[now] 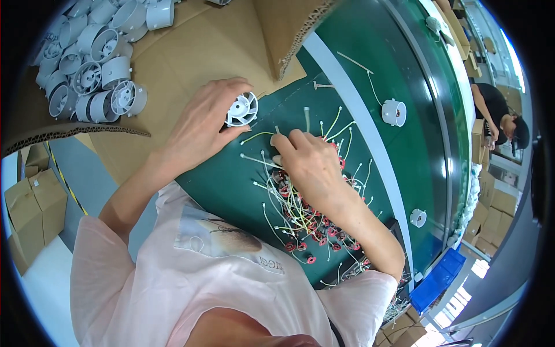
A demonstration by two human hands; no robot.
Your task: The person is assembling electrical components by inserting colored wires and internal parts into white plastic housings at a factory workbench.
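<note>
My left hand (205,118) grips a white round fan housing (243,109) with inner spokes, its open face turned up, at the edge of the cardboard. To its right, my right hand (309,165) is closed, thumb and fingers together, over a pile of small red wired coils (315,222). What the fingers hold is hidden; thin pale wires (257,137) with white plugs stick out around them. The pile lies on the green work surface (222,173).
Many white housings (107,75) fill an open cardboard box (191,46) at upper left. A green conveyor belt (384,69) behind a pale rail (370,133) carries one wired housing (393,113) and another housing (418,217). A blue bin (437,280) stands right; a person (491,110) works beyond.
</note>
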